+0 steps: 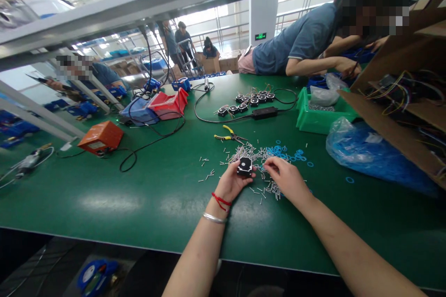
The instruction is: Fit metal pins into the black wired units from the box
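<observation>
My left hand [232, 180] grips a small black square device [245, 166] with pale edges and a light round spot in its middle, held above the green table. Close by on the right, my right hand [283, 177] is closed in a pinch; whatever sits between the fingertips is too small to make out. Loose metal screws [273, 189] lie in a pile around and under both hands. Several blue rings [298, 155] are scattered beyond my right hand. Just behind the screws rest pliers [228, 135] with yellow-and-black handles.
Wired black devices [254, 101] stand in rows farther back, near a cable with a black box [265, 112]. A green bin [313, 118] and blue plastic bag [372, 158] are at right. Red bin [169, 103] and orange box [101, 137] sit left. A co-worker [299, 39] leans over opposite.
</observation>
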Demonstrator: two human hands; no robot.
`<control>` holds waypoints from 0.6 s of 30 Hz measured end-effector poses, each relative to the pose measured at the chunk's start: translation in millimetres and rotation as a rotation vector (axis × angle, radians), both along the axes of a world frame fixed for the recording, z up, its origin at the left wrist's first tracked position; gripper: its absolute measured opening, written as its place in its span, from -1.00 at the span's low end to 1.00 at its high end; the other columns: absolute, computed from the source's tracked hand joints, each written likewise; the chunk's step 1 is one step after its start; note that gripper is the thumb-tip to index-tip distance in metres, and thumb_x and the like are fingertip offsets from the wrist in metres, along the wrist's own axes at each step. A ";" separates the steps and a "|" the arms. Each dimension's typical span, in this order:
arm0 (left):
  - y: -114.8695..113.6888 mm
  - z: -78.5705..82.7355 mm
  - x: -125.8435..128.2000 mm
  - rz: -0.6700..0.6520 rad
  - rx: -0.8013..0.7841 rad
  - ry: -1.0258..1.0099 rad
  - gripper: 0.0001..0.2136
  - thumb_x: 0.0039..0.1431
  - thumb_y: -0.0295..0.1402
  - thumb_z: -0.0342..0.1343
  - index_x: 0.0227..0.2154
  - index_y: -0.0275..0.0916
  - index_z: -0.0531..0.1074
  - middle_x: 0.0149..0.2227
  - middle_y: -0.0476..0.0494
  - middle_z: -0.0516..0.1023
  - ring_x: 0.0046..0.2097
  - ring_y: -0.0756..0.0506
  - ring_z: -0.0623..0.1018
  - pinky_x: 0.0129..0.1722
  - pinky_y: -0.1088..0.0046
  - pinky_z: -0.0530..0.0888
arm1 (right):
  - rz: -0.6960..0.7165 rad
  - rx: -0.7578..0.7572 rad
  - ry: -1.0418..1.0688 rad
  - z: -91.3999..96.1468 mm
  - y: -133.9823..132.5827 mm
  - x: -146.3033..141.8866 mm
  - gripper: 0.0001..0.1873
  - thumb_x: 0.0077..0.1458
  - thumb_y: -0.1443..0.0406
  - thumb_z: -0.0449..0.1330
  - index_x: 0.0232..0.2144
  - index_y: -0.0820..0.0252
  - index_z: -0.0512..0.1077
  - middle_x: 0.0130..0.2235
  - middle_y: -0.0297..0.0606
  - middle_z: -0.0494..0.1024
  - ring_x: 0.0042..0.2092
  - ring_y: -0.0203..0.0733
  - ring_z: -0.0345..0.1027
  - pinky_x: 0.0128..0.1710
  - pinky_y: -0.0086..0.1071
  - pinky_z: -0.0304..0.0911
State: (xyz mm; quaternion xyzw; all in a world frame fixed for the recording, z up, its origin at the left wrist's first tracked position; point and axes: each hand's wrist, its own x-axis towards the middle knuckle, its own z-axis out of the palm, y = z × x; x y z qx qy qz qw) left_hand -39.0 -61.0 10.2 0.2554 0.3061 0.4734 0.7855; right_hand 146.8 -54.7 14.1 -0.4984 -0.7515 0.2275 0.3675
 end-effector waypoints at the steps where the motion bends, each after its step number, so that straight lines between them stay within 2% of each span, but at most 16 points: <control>1: -0.9 0.4 -0.1 -0.077 0.005 -0.006 -0.67 0.12 -0.18 -0.01 -0.20 -0.37 0.37 -0.26 -0.32 0.50 -0.33 -0.08 0.51 -0.38 0.47 0.43 | -0.029 -0.016 0.062 4.1 -0.4 1.4 -0.84 0.13 0.27 0.06 -0.27 0.15 0.40 -0.30 -0.25 0.49 -0.27 -0.16 0.38 -0.24 -0.27 0.31; 5: -5.9 2.5 0.2 -0.338 0.033 -0.002 -0.60 0.15 -0.12 -0.11 -0.18 -0.38 0.37 -0.34 -0.33 0.51 -0.47 -0.03 0.48 -0.51 0.51 0.36 | 0.010 -0.027 0.205 15.5 -7.0 -0.2 -0.84 0.10 0.26 0.11 -0.26 0.09 0.44 -0.24 -0.32 0.51 -0.18 -0.19 0.38 -0.12 -0.31 0.27; 9: -9.1 3.5 -1.6 -0.483 0.027 0.030 -0.49 0.14 -0.03 -0.19 -0.20 -0.42 0.39 -0.47 -0.28 0.49 -0.61 0.02 0.38 -0.64 0.55 0.21 | 0.077 -0.107 0.267 20.7 -13.8 -6.5 -0.84 0.08 0.20 0.14 -0.30 0.11 0.45 -0.25 -0.31 0.52 -0.21 -0.18 0.40 -0.17 -0.32 0.29; 12: -9.4 3.0 -3.6 -0.539 0.011 0.046 -0.47 0.12 -0.01 -0.21 -0.23 -0.42 0.42 -0.52 -0.25 0.48 -0.67 0.05 0.30 -0.70 0.56 0.10 | 0.124 -0.102 0.228 23.2 -15.7 -8.0 -0.85 0.10 0.22 0.12 -0.33 0.11 0.46 -0.27 -0.32 0.53 -0.21 -0.18 0.39 -0.17 -0.32 0.27; 18: -10.4 6.2 -2.0 -0.540 -0.006 0.067 -0.48 0.11 -0.02 -0.19 -0.20 -0.40 0.42 -0.54 -0.21 0.48 -0.69 0.07 0.27 -0.74 0.58 0.03 | 0.188 -0.039 0.136 25.2 -15.5 -3.7 -0.84 0.13 0.27 0.10 -0.27 0.08 0.47 -0.21 -0.34 0.53 -0.15 -0.18 0.39 -0.11 -0.32 0.26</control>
